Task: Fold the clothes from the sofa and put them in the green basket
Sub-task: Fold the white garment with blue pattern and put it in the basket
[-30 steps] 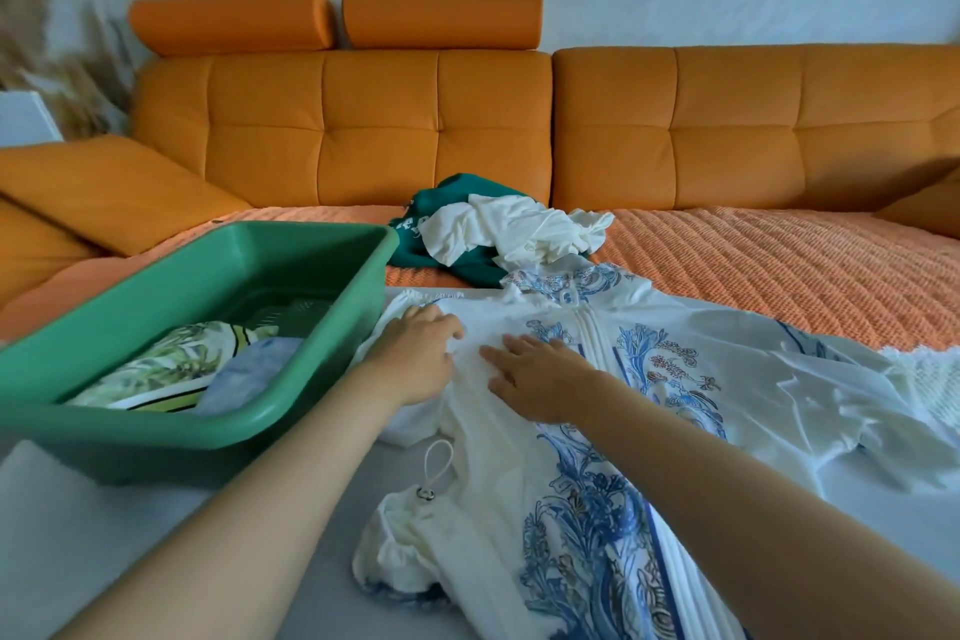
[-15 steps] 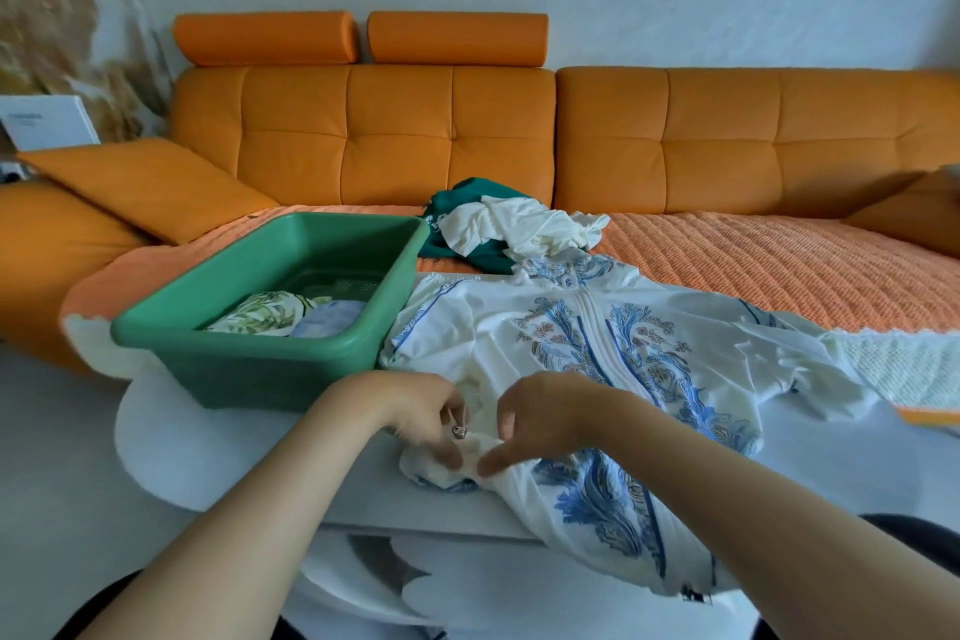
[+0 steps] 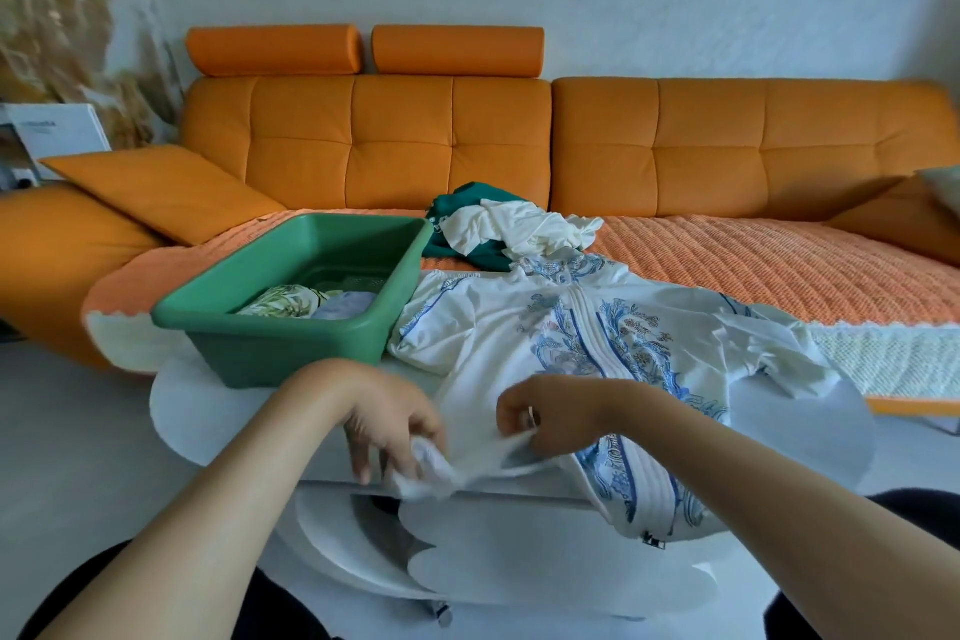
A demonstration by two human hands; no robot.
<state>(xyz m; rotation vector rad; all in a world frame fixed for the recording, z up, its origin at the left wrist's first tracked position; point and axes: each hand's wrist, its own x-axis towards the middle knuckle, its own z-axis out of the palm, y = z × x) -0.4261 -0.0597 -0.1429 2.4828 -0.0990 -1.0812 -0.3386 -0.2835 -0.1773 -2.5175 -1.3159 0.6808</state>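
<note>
- Head view: L hand (image 3: 395, 426) is pinching a bunched white end of the blue-print white garment (image 3: 488, 327) at the near table edge, fingers curled downward.
- R hand (image 3: 540, 418) is gripping the same fabric just beside the L, thumb + fingers closed on a taut fold stretching between both hands; a ring (image 3: 531, 416) is showing on one finger.
- Garment is lying spread across the white table (image 3: 810, 437), far end reaching the sofa seat, near end hanging over the table's front edge.
- Green basket (image 3: 291, 325) is sitting on the table's L side, touching the garment's L edge; a folded leaf-print item (image 3: 283, 301) + a pale blue item (image 3: 345, 304) are lying inside.
- Clothes pile (image 3: 514, 226) (dark green + cream pcs) is lying unfolded on the orange throw (image 3: 753, 260), just behind the basket and garment.
- Orange sofa (image 3: 727, 140) is running along the back wall; an orange cushion (image 3: 156, 187) is leaning at its L end.
</note>
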